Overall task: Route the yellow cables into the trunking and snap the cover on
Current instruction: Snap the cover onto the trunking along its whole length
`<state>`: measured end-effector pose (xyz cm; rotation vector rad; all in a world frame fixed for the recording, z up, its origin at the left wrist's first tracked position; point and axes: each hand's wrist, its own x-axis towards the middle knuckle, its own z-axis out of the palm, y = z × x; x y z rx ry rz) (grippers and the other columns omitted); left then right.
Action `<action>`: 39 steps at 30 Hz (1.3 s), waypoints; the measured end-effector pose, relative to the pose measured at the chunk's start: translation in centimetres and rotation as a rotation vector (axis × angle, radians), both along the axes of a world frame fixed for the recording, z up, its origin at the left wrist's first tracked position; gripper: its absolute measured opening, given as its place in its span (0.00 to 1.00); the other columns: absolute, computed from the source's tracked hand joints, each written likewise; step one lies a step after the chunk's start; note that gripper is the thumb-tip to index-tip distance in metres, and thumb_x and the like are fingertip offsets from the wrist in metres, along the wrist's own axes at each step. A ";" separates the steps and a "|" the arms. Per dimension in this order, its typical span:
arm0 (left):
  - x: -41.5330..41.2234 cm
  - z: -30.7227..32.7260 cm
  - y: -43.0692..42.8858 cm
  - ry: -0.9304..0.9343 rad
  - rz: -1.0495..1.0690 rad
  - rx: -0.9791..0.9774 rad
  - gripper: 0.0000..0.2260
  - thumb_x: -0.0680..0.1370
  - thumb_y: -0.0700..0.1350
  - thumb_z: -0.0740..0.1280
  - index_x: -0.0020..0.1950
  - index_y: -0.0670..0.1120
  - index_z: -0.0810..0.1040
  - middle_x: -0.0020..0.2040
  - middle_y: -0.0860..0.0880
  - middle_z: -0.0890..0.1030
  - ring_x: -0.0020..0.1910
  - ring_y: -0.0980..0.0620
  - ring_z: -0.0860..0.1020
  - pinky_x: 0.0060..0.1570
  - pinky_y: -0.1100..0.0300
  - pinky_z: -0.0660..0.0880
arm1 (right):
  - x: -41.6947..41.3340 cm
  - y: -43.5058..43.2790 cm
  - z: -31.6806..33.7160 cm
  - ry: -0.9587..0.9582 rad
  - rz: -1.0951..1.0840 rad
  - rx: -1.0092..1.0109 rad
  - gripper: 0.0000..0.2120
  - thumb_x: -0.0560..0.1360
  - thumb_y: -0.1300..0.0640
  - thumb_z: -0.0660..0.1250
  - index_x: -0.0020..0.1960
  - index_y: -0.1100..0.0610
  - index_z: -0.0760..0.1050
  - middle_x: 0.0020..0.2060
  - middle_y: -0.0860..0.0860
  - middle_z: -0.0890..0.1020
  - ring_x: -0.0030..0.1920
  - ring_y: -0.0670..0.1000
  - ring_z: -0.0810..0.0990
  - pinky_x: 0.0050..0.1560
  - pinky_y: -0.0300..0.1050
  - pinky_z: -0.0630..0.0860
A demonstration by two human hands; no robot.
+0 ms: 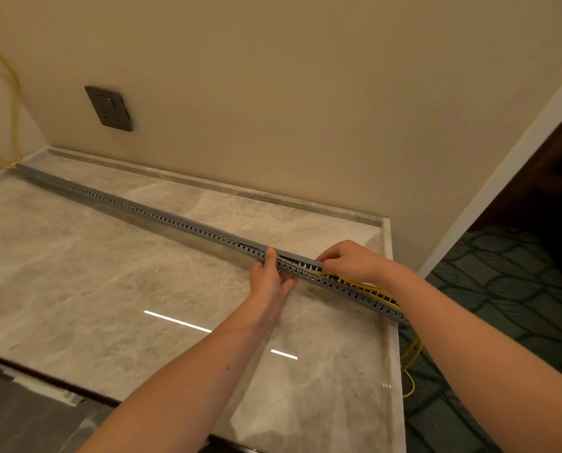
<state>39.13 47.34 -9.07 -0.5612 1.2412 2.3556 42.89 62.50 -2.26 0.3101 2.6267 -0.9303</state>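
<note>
A long grey slotted trunking [149, 212] lies diagonally on the marble counter [77, 273], from the far left corner to the right edge. Its grey cover [301, 257] sits on most of the length and ends near my hands. Yellow cables [368, 287] lie in the uncovered stretch at the right and hang off the counter's end. My left hand [270, 279] grips the trunking's side, thumb on the cover. My right hand [348, 261] pinches the cover's end with curled fingers.
A dark wall socket [110, 107] is on the beige wall behind. More yellow cable [13, 103] runs up the left wall from the trunking's far end. Dark patterned carpet [501, 289] lies below the counter's right edge.
</note>
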 end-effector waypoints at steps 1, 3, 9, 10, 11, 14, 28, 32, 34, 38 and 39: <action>0.0 0.0 0.0 -0.001 0.003 -0.001 0.13 0.82 0.49 0.60 0.62 0.41 0.70 0.58 0.40 0.79 0.57 0.44 0.80 0.54 0.46 0.78 | 0.1 0.1 0.0 0.002 0.005 -0.009 0.14 0.75 0.61 0.63 0.57 0.60 0.82 0.49 0.54 0.84 0.45 0.52 0.80 0.50 0.46 0.76; -0.1 0.1 0.1 -0.007 0.004 -0.002 0.13 0.82 0.49 0.60 0.62 0.42 0.70 0.57 0.41 0.79 0.57 0.44 0.79 0.56 0.45 0.78 | 0.1 0.1 0.1 0.008 0.025 -0.008 0.15 0.74 0.64 0.64 0.57 0.57 0.82 0.48 0.51 0.84 0.44 0.48 0.79 0.50 0.44 0.76; -0.4 0.1 -0.1 -0.026 -0.007 0.089 0.14 0.82 0.45 0.59 0.66 0.40 0.69 0.60 0.40 0.78 0.57 0.43 0.79 0.58 0.44 0.76 | -0.2 0.1 0.1 0.097 0.019 0.013 0.15 0.71 0.62 0.68 0.57 0.56 0.82 0.46 0.52 0.83 0.44 0.49 0.79 0.47 0.43 0.77; -0.5 0.1 -0.2 -0.020 -0.025 0.106 0.15 0.83 0.44 0.58 0.67 0.39 0.69 0.59 0.40 0.79 0.57 0.44 0.79 0.57 0.45 0.77 | -0.3 0.1 0.1 0.110 0.016 0.018 0.15 0.71 0.62 0.67 0.57 0.56 0.82 0.46 0.52 0.83 0.44 0.48 0.79 0.47 0.43 0.76; -0.5 0.2 -0.4 -0.010 -0.043 0.118 0.14 0.82 0.42 0.57 0.66 0.38 0.69 0.57 0.40 0.79 0.56 0.44 0.79 0.56 0.47 0.77 | -0.3 0.2 0.1 0.123 0.014 0.022 0.15 0.71 0.61 0.67 0.57 0.55 0.82 0.46 0.52 0.83 0.44 0.48 0.79 0.47 0.43 0.76; -0.4 0.4 -0.7 0.017 -0.057 0.147 0.10 0.83 0.39 0.54 0.60 0.38 0.70 0.53 0.39 0.79 0.55 0.43 0.80 0.55 0.48 0.77 | -0.5 0.0 -0.1 0.162 0.008 0.053 0.14 0.72 0.57 0.67 0.55 0.54 0.83 0.43 0.50 0.83 0.39 0.46 0.78 0.39 0.39 0.74; -0.4 -1.0 -0.7 0.067 -0.051 0.093 0.13 0.83 0.40 0.57 0.65 0.37 0.69 0.60 0.35 0.78 0.57 0.40 0.80 0.49 0.49 0.81 | -1.5 -2.8 -2.5 0.248 0.144 0.306 0.10 0.74 0.47 0.67 0.53 0.49 0.78 0.43 0.48 0.82 0.43 0.51 0.79 0.44 0.49 0.78; -0.5 -1.1 -0.4 0.070 -0.033 0.062 0.13 0.83 0.40 0.57 0.65 0.36 0.69 0.57 0.36 0.80 0.52 0.43 0.81 0.46 0.52 0.82 | -1.6 -2.4 -2.6 0.260 0.173 0.313 0.10 0.74 0.47 0.67 0.53 0.48 0.79 0.43 0.47 0.82 0.43 0.50 0.78 0.43 0.49 0.77; -0.5 -1.1 -0.4 0.073 -0.017 0.053 0.12 0.83 0.40 0.57 0.65 0.36 0.70 0.56 0.37 0.80 0.51 0.44 0.82 0.44 0.54 0.82 | -1.7 -2.4 -2.6 0.271 0.177 0.322 0.09 0.74 0.47 0.67 0.52 0.48 0.80 0.41 0.46 0.82 0.42 0.50 0.78 0.41 0.47 0.76; -0.7 -1.3 -0.2 0.071 0.018 0.034 0.12 0.83 0.40 0.58 0.64 0.36 0.71 0.54 0.38 0.81 0.50 0.44 0.82 0.44 0.55 0.82 | -1.8 -2.7 -2.8 0.310 0.185 0.353 0.08 0.74 0.47 0.65 0.50 0.46 0.80 0.38 0.46 0.82 0.40 0.49 0.78 0.37 0.45 0.73; -0.8 -1.4 -0.2 0.070 0.026 0.032 0.11 0.83 0.40 0.58 0.63 0.36 0.71 0.53 0.38 0.81 0.49 0.44 0.82 0.45 0.54 0.82 | -1.8 -2.8 -2.9 0.321 0.189 0.363 0.08 0.74 0.47 0.65 0.49 0.46 0.80 0.36 0.46 0.81 0.40 0.49 0.78 0.35 0.44 0.72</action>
